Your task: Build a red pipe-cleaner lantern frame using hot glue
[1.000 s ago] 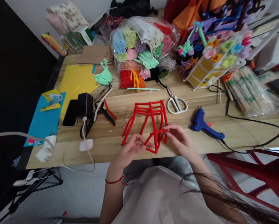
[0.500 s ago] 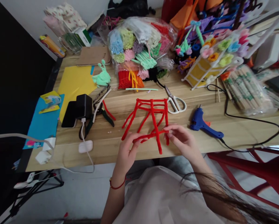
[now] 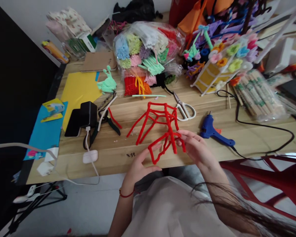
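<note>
Your right hand (image 3: 199, 149) pinches one fuzzy, spindly-legged red frame (image 3: 171, 132), left hand (image 3: 138, 168) gaping near it, one glue gun (image 3: 207, 127) right of your grip.

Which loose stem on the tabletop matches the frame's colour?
The red stem, right of the white stem; it matches the red frame, unlike that and the pale green stem.

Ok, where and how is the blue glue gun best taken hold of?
Probably around the handle, from above on the near side. The glue gun lies flat, its handle slanting toward the near edge, while the nozzle points away.
</note>
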Motion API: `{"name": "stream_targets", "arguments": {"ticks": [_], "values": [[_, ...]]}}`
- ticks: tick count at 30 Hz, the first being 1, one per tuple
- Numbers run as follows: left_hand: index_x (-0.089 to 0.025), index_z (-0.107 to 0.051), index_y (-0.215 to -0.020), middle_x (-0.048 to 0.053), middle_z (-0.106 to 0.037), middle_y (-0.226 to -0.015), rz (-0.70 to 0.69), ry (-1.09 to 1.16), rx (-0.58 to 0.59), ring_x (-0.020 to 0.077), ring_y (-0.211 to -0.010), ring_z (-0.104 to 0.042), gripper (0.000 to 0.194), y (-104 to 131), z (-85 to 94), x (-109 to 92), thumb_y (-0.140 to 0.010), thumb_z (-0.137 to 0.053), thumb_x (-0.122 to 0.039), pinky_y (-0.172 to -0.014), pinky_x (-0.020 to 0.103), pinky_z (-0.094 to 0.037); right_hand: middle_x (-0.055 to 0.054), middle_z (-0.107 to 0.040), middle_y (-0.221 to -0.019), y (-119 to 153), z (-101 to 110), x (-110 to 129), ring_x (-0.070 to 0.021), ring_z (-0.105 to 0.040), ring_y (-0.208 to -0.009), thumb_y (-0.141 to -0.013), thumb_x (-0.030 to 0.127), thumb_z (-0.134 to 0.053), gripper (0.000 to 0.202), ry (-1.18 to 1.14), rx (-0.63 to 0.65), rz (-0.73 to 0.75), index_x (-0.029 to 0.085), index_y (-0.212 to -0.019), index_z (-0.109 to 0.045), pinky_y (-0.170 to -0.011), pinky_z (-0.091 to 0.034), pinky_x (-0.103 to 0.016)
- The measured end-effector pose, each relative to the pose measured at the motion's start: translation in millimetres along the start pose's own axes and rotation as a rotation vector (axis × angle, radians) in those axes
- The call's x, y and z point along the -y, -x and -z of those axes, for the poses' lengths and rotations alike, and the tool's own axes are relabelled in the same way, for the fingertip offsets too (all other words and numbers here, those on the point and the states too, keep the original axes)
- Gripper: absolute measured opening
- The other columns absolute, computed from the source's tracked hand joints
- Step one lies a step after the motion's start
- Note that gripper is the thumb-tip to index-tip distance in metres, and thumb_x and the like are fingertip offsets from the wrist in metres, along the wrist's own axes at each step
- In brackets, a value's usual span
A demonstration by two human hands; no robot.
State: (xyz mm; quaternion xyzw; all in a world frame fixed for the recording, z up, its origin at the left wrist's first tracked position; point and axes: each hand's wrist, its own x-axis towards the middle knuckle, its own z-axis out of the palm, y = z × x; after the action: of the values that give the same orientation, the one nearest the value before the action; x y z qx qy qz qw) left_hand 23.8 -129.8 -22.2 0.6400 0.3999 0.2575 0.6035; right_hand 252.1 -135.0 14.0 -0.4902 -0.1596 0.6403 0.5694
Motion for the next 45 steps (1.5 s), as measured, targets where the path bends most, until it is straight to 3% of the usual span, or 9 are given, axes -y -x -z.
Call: {"name": "stream_targets", "arguments": {"ticks": [5, 10, 15, 19, 24, 30, 39, 42, 45], "values": [[-0.020, -0.073, -0.098, 0.010, -0.072, -0.107, -0.069, -0.050, -0.195, 0.0239, -0.104, -0.066, 0.021, -0.8, 19.7, 13.6, -0.085, -0.064, -0.034, -0.095, 0.041, -0.052, -0.003, -0.069, -0.071, -2.0, 1.7, 6.0, -0.0113, -0.056, -0.060, -0.063, 0.027, -0.078, 0.026, -0.009, 0.002, -0.017, 0.020, -0.087, -0.075, -0.053, -0.044, -0.022], [-0.021, -0.072, -0.075, 0.005, -0.074, -0.083, -0.201, -0.226, -0.280, 0.0186, -0.081, -0.069, 0.011, -3.8, 24.6, 4.8, -0.081, -0.069, -0.030, -0.080, 0.035, -0.055, -0.004, -0.070, -0.076, -4.4, 4.3, 5.3, -0.0118, -0.056, -0.061, -0.063, 0.026, -0.076, 0.027, -0.025, 0.011, -0.032, 0.020, -0.089, -0.075, -0.053, -0.045, -0.023], [-0.023, -0.062, -0.114, 0.008, -0.066, -0.118, -0.139, -0.316, -0.178, 0.0237, -0.110, -0.062, 0.047, -10.6, -7.7, -5.1, -0.071, -0.078, -0.029, -0.096, 0.042, -0.050, -0.002, -0.069, -0.072, -6.0, 3.3, 2.8, -0.0111, -0.057, -0.060, -0.063, 0.025, -0.077, 0.027, -0.041, 0.015, -0.049, 0.020, -0.089, -0.074, -0.054, -0.045, -0.022], [-0.022, -0.066, -0.106, 0.006, -0.071, -0.106, -0.148, -0.263, -0.261, 0.0189, -0.101, -0.066, 0.020, -23.2, -19.7, -3.1, -0.088, -0.060, -0.027, -0.092, 0.036, -0.052, -0.002, -0.068, -0.073, -5.4, 3.3, 1.2, -0.0102, -0.057, -0.061, -0.063, 0.027, -0.078, 0.027, -0.040, 0.044, -0.050, 0.020, -0.088, -0.074, -0.055, -0.045, -0.020], [-0.020, -0.068, -0.091, 0.003, -0.072, -0.085, -0.166, -0.255, -0.466, 0.0159, -0.078, -0.068, 0.012, -45.2, 3.6, 0.1, -0.085, -0.063, -0.029, -0.075, 0.030, -0.055, -0.002, -0.069, -0.078, -3.4, 8.4, -2.8, -0.0113, -0.058, -0.064, -0.072, 0.030, -0.074, 0.022, 0.143, 0.078, 0.025, 0.022, -0.092, -0.073, -0.059, -0.047, -0.023], [-0.023, -0.066, -0.092, 0.004, -0.069, -0.099, -0.368, -0.725, -0.424, 0.0210, -0.101, -0.060, 0.008, -72.3, 37.4, -7.3, -0.085, -0.064, -0.024, -0.096, 0.042, -0.045, 0.000, -0.064, -0.068, -10.1, 14.3, -19.7, -0.0119, -0.055, -0.060, -0.076, 0.036, -0.071, 0.023, 0.386, 0.134, 0.188, 0.023, -0.095, -0.073, -0.058, -0.047, -0.025], [-0.019, -0.048, -0.132, 0.017, -0.044, -0.143, -0.242, -1.199, -0.532, 0.0382, -0.128, -0.037, 0.066, -74.9, 41.8, -23.8, -0.076, -0.069, -0.044, -0.106, 0.057, -0.027, -0.005, -0.071, -0.086, -20.7, 14.2, -38.0, -0.0181, -0.065, -0.076, -0.080, 0.047, -0.066, 0.032, 0.409, 0.109, 0.259, 0.022, -0.098, -0.068, -0.071, -0.053, -0.032], [-0.015, -0.037, -0.140, 0.020, -0.048, -0.139, -0.211, -1.192, -0.433, 0.0388, -0.128, -0.040, 0.079, -79.2, 50.1, -28.0, -0.076, -0.067, -0.051, -0.106, 0.058, -0.028, -0.005, -0.069, -0.085, -22.8, 12.8, -39.0, -0.0164, -0.064, -0.074, -0.079, 0.045, -0.067, 0.031, 0.406, 0.096, 0.293, 0.021, -0.099, -0.065, -0.069, -0.053, -0.030], [-0.018, -0.041, -0.136, 0.014, -0.063, -0.119, -0.199, -1.055, -0.279, 0.0291, -0.109, -0.058, 0.060, -80.5, 55.6, -27.0, -0.085, -0.059, -0.044, -0.093, 0.044, -0.045, -0.004, -0.065, -0.091, -23.3, 10.7, -38.6, -0.0153, -0.062, -0.076, -0.081, 0.040, -0.066, 0.026, 0.417, 0.036, 0.387, 0.022, -0.098, -0.060, -0.071, -0.052, -0.030]]}}
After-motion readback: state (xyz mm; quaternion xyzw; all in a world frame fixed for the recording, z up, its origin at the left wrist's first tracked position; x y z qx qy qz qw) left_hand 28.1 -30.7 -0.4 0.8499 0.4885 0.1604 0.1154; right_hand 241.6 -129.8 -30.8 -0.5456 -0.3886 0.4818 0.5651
